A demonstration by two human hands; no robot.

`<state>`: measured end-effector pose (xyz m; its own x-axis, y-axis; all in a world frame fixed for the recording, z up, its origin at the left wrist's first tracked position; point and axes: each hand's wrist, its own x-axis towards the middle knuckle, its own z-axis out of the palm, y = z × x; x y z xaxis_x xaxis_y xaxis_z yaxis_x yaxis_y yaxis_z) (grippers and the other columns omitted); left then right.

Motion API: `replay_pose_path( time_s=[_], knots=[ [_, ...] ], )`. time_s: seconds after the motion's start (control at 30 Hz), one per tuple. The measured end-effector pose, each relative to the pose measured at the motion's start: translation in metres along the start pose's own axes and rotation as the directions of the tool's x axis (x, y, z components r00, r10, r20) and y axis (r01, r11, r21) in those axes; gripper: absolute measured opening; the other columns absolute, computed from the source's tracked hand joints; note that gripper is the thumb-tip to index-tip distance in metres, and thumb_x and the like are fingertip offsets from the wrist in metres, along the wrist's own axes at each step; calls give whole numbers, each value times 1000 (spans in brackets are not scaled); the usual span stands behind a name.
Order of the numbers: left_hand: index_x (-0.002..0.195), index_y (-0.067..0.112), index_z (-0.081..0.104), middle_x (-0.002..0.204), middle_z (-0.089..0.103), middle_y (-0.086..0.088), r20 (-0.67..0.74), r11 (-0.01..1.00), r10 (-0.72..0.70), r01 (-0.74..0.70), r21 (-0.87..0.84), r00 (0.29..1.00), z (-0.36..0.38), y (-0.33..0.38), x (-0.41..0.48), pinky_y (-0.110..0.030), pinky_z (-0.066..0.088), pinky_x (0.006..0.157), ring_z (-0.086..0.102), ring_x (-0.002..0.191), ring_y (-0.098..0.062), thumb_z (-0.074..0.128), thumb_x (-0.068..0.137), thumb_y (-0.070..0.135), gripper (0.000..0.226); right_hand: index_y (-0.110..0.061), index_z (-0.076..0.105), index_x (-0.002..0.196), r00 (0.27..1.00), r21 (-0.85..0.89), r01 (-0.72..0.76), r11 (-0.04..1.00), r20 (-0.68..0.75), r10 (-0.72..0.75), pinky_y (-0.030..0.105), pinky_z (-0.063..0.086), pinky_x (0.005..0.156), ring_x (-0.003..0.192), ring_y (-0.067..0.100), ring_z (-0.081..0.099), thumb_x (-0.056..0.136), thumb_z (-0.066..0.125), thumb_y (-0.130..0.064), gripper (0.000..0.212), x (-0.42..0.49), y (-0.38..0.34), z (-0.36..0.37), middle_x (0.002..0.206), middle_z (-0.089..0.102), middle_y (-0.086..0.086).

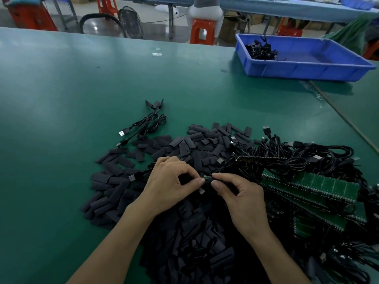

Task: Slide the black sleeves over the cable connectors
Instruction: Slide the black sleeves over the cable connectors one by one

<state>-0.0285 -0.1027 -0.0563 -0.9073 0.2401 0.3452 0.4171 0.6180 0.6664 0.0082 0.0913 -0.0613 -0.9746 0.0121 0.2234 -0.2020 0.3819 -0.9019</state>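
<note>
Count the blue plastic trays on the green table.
1. The shallow blue plastic tray sits at the far right of the green table, holding a small tangle of black cables in its far left corner. None seems hidden.

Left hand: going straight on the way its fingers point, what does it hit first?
Likely the small dark piece pinched between both hands, then the fingertips of the right hand beyond. The left hand points right at them; depth is unclear.
</note>
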Motion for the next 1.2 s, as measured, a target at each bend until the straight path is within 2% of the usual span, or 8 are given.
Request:
replay_pose_path(
  time_s=[0.23, 0.4, 0.57, 0.73, 0.87, 0.97, 1.1, 1.2],
  knots=[
    [80, 32, 75, 75, 69, 17, 44, 999, 0, 2, -39, 999, -3, 1, 0, -23, 29, 103, 59, 81, -5, 72, 82, 41, 10, -44, 71, 94, 1000, -16, -1, 1000, -14, 1, 9, 49, 75, 85, -3, 69, 89, 73, -26, 19, 0, 1, 0, 90, 72, -27],
    [80, 30, 76, 75, 70, 17, 71, 999, 17, -15, -35, 997, -2, 2, -1, -24, 30, 104, 60, 80, -6, 71, 83, 39, 11, -34, 76, 101, 1000, 1, -14, 1000, 28, 14, 6, 47, 82, 96, -8, 67, 86, 75, -28, 16, -1, 2, 0, 98, 72, -28],
    [81, 30, 76, 76, 70, 18, 76, 999, 4, 0, -45, 997, -1, 3, -1, -18, 27, 104, 61, 81, -6, 69, 83, 40, 13, -36, 75, 99, 1000, 8, -24, 1000, 7, 24, 13, 52, 83, 94, -5, 68, 85, 74, -32, 15, -1, 1, 0, 96, 73, -26],
    [85, 31, 78, 78, 69, 14, 33, 999, -34, 35, -41, 999, -2, 4, 0, -8, 24, 100, 61, 82, -6, 77, 87, 30, 2, -39, 72, 100, 985, 88, -47, 995, -160, 61, 11, 51, 74, 87, 1, 69, 81, 81, -25, 25, -2, 1, 3, 92, 71, -22],
    [86, 29, 79, 78, 69, 13, 5, 998, -58, 58, -34, 998, 1, 6, -2, -13, 27, 100, 61, 81, -6, 79, 87, 27, 2, -41, 70, 96, 969, 156, -62, 986, -226, 97, 20, 58, 72, 86, 4, 71, 80, 80, -29, 22, -4, 3, 5, 92, 73, -20],
    [85, 30, 79, 78, 71, 15, -3, 996, -68, 67, -57, 998, 1, 5, -1, -18, 31, 100, 62, 80, -5, 79, 86, 26, 3, -42, 70, 104, 975, 177, -61, 982, -200, 96, 19, 58, 76, 89, 3, 72, 79, 73, -38, 26, -4, 1, 5, 96, 75, -19],
    [86, 28, 79, 77, 68, 21, -14, 995, -77, 76, -62, 997, 1, 5, 0, -16, 31, 100, 63, 81, -5, 80, 84, 28, 2, -39, 65, 118, 991, 115, -35, 993, -124, 49, 11, 51, 84, 94, 0, 69, 86, 73, -25, 36, -3, 2, 4, 98, 73, -21],
    [88, 27, 80, 77, 65, 23, -10, 995, -84, 84, -50, 996, 2, 4, 0, -16, 30, 99, 61, 84, -5, 80, 83, 30, 5, -35, 63, 124, 995, 80, -28, 996, -90, 36, 9, 49, 84, 96, -2, 68, 86, 72, -26, 40, -2, 1, 4, 99, 72, -23]
  ],
)
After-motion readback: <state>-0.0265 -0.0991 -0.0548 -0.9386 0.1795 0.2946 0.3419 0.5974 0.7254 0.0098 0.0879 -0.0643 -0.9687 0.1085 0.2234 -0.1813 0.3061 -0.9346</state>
